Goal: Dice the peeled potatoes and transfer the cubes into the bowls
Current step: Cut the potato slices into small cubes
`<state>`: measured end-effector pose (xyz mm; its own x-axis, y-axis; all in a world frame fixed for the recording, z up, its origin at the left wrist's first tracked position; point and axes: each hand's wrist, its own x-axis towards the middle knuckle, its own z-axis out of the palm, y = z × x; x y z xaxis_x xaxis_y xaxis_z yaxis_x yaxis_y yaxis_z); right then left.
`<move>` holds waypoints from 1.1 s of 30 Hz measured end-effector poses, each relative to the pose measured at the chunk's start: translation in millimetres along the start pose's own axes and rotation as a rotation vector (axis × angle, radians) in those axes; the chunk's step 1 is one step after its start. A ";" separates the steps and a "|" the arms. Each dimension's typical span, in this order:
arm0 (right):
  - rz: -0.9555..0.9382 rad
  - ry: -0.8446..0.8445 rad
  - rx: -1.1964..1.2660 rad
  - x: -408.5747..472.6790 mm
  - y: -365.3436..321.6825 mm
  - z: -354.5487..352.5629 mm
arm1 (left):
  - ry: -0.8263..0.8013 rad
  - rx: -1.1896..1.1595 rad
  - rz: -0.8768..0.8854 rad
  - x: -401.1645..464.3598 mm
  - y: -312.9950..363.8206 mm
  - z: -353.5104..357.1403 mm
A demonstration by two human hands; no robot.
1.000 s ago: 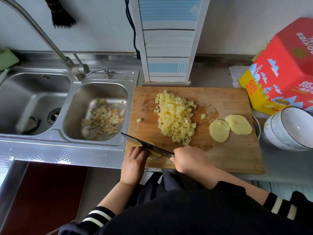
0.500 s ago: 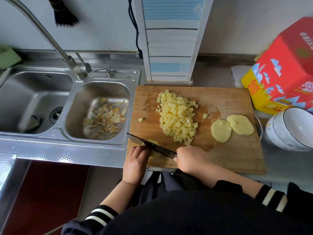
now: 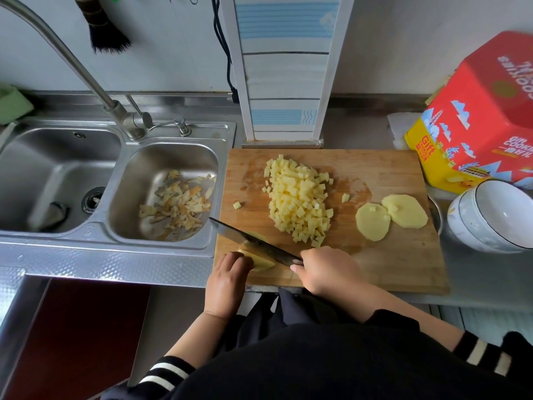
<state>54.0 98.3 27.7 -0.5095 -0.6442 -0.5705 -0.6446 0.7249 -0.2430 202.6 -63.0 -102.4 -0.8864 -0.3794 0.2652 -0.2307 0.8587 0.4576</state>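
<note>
A wooden cutting board [image 3: 375, 264] carries a heap of potato cubes [image 3: 298, 202] and two flat potato slices [image 3: 390, 216] to the right. At the board's near left corner my left hand [image 3: 229, 280] holds down a potato piece [image 3: 259, 262] with curled fingers. My right hand [image 3: 326, 269] grips the handle of a dark knife [image 3: 251, 239], whose blade lies across that piece and points left toward the sink. Stacked white bowls [image 3: 490, 217] stand off the board's right edge.
A double steel sink [image 3: 86, 241] lies left of the board, with potato peels [image 3: 178, 202] in its right basin and a tall faucet [image 3: 86, 79] behind. A red and yellow cookie tin [image 3: 478, 116] stands at the back right. A tiled pillar [image 3: 284, 70] rises behind the board.
The knife blade has shifted slightly across the potato piece under my left hand. Cubes, slices and bowls lie as before.
</note>
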 end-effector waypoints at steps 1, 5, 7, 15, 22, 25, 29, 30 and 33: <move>-0.009 -0.011 -0.007 -0.6 -1.8 -1.1 | 0.013 0.008 0.005 0.0 0.2 -0.2; -0.034 -0.062 -0.061 -0.4 -8.8 -4.1 | 0.046 0.012 0.037 0.6 -1.7 -0.2; -0.033 -0.076 -0.072 0.9 -9.3 -2.5 | 0.037 0.001 0.036 0.6 -2.7 -1.0; -0.006 -0.099 -0.050 2.4 -9.7 0.8 | 0.019 -0.023 0.009 0.5 -4.3 -0.5; 0.026 -0.124 -0.066 11.0 -10.0 6.8 | 0.024 -0.027 0.004 1.0 -5.6 0.9; 0.040 -0.147 -0.064 14.6 -7.5 10.9 | 0.021 -0.022 0.012 0.9 -4.6 -0.8; 0.034 -0.149 -0.036 14.0 -3.8 11.4 | 0.017 -0.023 0.008 1.9 -0.9 -3.0; 0.034 -0.148 -0.032 13.6 -2.9 11.6 | 0.009 -0.024 0.007 2.0 0.4 -3.3; 0.032 -0.146 -0.025 12.5 0.2 12.2 | -0.035 -0.016 -0.017 3.4 0.5 -4.7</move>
<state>54.5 93.4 10.9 -0.4427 -0.5774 -0.6860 -0.6443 0.7369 -0.2044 201.4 -65.4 -97.3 -0.8958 -0.3817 0.2275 -0.2398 0.8463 0.4756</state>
